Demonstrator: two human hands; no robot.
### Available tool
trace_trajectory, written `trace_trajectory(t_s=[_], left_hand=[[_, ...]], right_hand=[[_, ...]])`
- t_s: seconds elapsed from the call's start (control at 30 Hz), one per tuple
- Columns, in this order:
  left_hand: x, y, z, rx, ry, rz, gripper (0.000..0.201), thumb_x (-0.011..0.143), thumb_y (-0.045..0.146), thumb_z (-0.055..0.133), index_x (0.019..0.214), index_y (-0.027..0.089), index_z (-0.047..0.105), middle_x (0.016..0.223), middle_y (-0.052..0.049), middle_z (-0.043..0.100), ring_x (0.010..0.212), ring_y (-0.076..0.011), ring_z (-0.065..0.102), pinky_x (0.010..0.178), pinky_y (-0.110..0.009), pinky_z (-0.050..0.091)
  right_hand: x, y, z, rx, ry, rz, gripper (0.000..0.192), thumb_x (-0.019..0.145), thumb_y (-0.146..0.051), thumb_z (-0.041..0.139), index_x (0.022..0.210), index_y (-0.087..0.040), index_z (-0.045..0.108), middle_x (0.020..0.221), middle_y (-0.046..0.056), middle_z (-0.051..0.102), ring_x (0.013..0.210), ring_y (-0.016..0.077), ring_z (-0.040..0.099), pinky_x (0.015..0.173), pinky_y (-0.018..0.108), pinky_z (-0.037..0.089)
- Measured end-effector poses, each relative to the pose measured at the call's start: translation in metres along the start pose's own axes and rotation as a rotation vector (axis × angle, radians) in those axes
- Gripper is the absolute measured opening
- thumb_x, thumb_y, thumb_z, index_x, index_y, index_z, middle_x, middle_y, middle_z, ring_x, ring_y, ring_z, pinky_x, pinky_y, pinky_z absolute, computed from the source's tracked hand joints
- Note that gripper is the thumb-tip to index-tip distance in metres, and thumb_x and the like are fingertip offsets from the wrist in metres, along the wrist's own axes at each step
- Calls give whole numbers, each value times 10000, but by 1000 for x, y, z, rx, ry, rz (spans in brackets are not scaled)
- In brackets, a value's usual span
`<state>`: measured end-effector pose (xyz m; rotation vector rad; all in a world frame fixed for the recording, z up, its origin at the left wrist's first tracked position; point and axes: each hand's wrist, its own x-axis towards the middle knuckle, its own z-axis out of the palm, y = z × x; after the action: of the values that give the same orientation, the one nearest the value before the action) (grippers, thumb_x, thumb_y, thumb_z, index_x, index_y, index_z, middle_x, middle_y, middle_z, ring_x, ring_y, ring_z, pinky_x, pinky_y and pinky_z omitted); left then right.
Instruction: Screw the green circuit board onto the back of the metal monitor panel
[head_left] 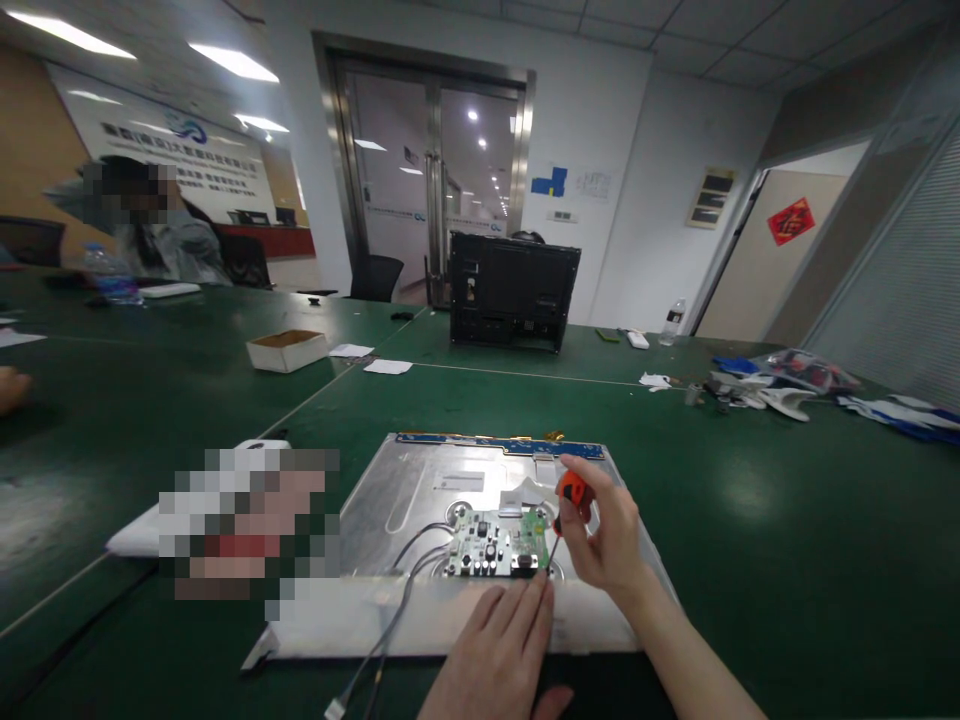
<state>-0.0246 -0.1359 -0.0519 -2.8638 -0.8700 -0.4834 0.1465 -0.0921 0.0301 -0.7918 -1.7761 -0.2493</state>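
Observation:
My right hand (611, 535) is closed round the orange and black handle of a screwdriver (571, 488). Its thin shaft points down at the lower right corner of a green circuit board (484, 543). The board sits on the silver back of a flat display panel (367, 510), which has a blue strip board (487, 444) along its far edge. My left hand (499, 645) lies with fingers stretched forward over the panel's near part, fingertips by the screwdriver tip. Dark cables (405, 595) run from the board's left side to a white plug (334, 709). Whether the tip sits in a screw is too small to tell.
Left of the panel lies a white object (184, 500), partly blurred out. Farther off are an open white box (287, 351), a black monitor housing (514, 292), a clear bottle (673, 320) and piled plastic scraps (757, 385). A person (146, 220) sits at the far left.

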Motion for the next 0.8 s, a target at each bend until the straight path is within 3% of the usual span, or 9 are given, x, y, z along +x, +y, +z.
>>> trace_trajectory(t_s=[0.27, 0.5, 0.8], left_hand=[[2, -2, -1, 67, -11, 28, 582, 878, 411, 536, 1338, 73, 417, 1297, -164, 559, 1140, -286, 533, 939, -389, 412], [1, -3, 2, 70, -19, 29, 614, 885, 430, 527, 1363, 71, 383, 1301, -164, 554, 1143, -285, 525, 952, -386, 392], [1, -2, 2, 96, 19, 39, 601, 909, 476, 491, 1341, 66, 409, 1280, -154, 573, 1125, -279, 535, 924, -374, 401]], right_hand=[[-1, 1, 3, -48, 23, 4, 355, 843, -153, 485, 1194, -193, 451, 638, -55, 519, 443, 90, 432, 427, 221, 388], [0, 2, 4, -87, 42, -11, 297, 848, -176, 526, 1138, -195, 466, 606, -69, 513, 425, 81, 421, 432, 213, 382], [1, 0, 0, 3, -10, -5, 364, 841, -159, 454, 1203, -179, 442, 681, -21, 548, 466, 98, 441, 440, 230, 377]])
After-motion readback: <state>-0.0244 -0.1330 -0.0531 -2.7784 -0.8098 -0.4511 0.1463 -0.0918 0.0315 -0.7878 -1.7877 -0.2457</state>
